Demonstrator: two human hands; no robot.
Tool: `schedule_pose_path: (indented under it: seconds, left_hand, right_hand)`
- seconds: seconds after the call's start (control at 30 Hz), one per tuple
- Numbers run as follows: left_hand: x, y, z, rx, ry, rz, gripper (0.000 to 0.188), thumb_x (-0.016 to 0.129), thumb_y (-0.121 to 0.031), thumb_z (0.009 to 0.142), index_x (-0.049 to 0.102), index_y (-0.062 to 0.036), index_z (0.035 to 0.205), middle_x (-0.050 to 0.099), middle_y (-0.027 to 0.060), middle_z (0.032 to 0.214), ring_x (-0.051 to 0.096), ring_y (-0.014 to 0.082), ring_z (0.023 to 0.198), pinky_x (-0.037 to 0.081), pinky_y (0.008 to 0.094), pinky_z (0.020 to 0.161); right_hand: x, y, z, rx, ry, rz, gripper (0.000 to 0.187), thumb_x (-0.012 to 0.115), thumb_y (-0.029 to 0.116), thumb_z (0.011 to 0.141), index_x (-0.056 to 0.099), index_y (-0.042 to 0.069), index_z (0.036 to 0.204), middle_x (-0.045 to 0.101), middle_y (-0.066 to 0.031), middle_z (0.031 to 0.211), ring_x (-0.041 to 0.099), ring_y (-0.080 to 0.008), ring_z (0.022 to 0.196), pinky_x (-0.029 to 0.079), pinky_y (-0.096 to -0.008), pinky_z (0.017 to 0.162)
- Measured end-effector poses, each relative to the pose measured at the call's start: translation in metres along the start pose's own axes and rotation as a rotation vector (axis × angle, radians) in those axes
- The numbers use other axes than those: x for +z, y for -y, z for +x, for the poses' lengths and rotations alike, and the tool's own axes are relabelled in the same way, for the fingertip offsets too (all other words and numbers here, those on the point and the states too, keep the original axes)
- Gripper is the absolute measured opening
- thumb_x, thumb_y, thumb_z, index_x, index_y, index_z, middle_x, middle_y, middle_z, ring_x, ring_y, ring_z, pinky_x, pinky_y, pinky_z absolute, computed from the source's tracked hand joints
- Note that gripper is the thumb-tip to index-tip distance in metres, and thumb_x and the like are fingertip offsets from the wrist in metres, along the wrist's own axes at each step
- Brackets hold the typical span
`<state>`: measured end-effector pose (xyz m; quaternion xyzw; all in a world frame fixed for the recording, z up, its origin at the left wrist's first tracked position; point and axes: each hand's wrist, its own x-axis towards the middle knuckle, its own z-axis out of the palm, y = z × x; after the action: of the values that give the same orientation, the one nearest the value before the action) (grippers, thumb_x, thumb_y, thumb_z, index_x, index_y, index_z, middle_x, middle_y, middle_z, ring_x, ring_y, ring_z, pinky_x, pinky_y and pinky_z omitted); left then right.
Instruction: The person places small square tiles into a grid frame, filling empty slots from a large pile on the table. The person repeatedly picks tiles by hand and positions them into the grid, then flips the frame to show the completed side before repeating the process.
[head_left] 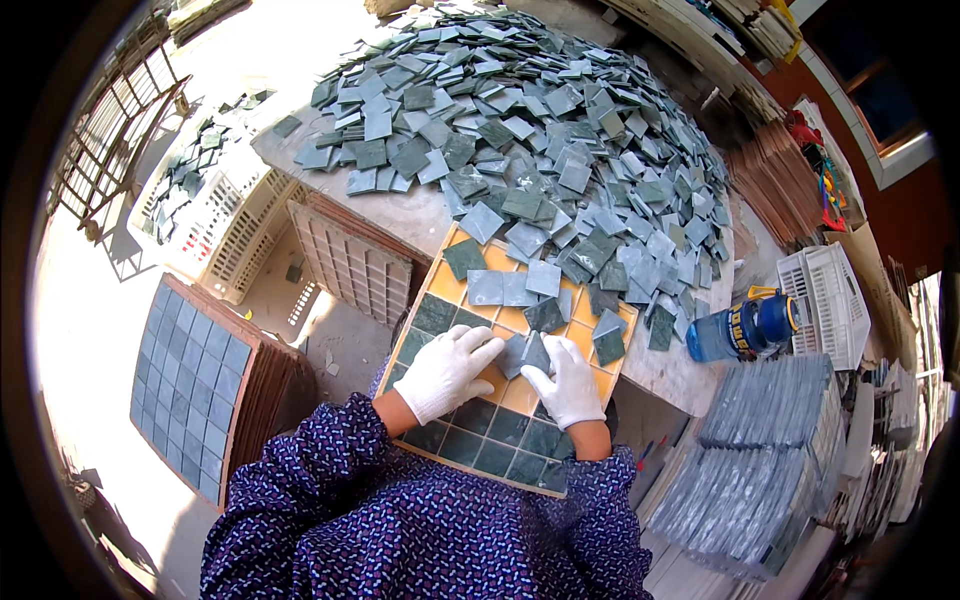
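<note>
A yellow grid tray (512,395) rests on my lap, its near rows and left column filled with dark green square stone tiles. My left hand (450,372), in a white glove, lies over the tray with its fingertips closed at the edge of a grey tile (509,356). Also gloved in white, my right hand (568,388) pinches a second grey tile (535,354), tilted, between thumb and fingers. The two tiles meet edge to edge above the yellow cells. Several loose tiles (502,288) lie scattered on the tray's far part.
Beyond the tray, a large heap of loose stone tiles (560,150) covers the table (420,212). At right are a blue bottle (735,328), a white crate (825,300) and stacked grey tiles (765,450). Filled trays (195,375) stand at left, near a white basket (245,235).
</note>
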<state>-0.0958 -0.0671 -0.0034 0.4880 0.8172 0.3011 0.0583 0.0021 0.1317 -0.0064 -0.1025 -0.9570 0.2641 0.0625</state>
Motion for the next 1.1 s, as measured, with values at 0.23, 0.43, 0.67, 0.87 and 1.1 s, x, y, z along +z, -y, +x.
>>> schedule_pose_path:
  seconds: [0.23,0.43,0.67,0.87,1.1]
  left_hand:
    - [0.021,0.022,0.039,0.213,0.16,0.11,0.04,0.063,-0.017,0.079,0.056,-0.0074,0.118,0.055,0.01,0.117,0.059,0.0291,0.097,0.051,0.0381,0.083]
    - [0.002,0.025,0.049,0.262,0.151,0.013,0.024,0.06,-0.012,0.084,0.061,-0.0082,0.108,0.059,0.01,0.099,0.061,0.0302,0.084,0.051,0.0381,0.073]
    - [0.005,0.028,0.016,0.018,0.174,-0.261,0.018,0.06,-0.009,0.084,0.062,-0.0039,0.102,0.056,0.0149,0.1,0.06,0.0332,0.083,0.05,0.042,0.073]
    - [0.014,0.006,0.0,0.025,0.191,0.017,0.026,0.057,-0.005,0.08,0.057,-0.0004,0.105,0.05,0.0152,0.104,0.06,0.0322,0.087,0.051,0.0394,0.076]
    - [0.008,-0.003,-0.002,-0.033,0.119,-0.075,0.035,0.059,-0.008,0.08,0.055,-0.0001,0.115,0.052,0.0159,0.114,0.06,0.0337,0.096,0.052,0.0386,0.082]
  right_hand:
    - [-0.019,-0.014,-0.014,0.272,0.135,0.317,0.027,0.059,0.021,0.089,0.06,0.007,0.113,0.067,-0.0169,0.096,0.065,-0.0341,0.087,0.05,-0.0398,0.076]
    - [0.001,-0.016,-0.022,-0.054,-0.019,0.131,0.025,0.065,0.016,0.084,0.064,0.006,0.107,0.064,-0.0135,0.099,0.063,-0.0302,0.09,0.05,-0.0373,0.08]
    - [0.005,-0.007,-0.027,-0.034,0.125,-0.083,0.026,0.068,0.019,0.081,0.066,0.01,0.105,0.059,-0.0118,0.102,0.062,-0.0296,0.09,0.051,-0.0395,0.077]
    - [-0.004,-0.002,-0.02,-0.015,0.09,-0.065,0.036,0.07,0.023,0.08,0.062,0.01,0.112,0.06,-0.0111,0.108,0.063,-0.0292,0.09,0.052,-0.0399,0.076]
    - [0.005,0.004,0.037,0.141,-0.16,-0.25,0.063,0.074,0.032,0.075,0.047,0.007,0.125,0.056,-0.0141,0.109,0.06,-0.0316,0.101,0.052,-0.041,0.077]
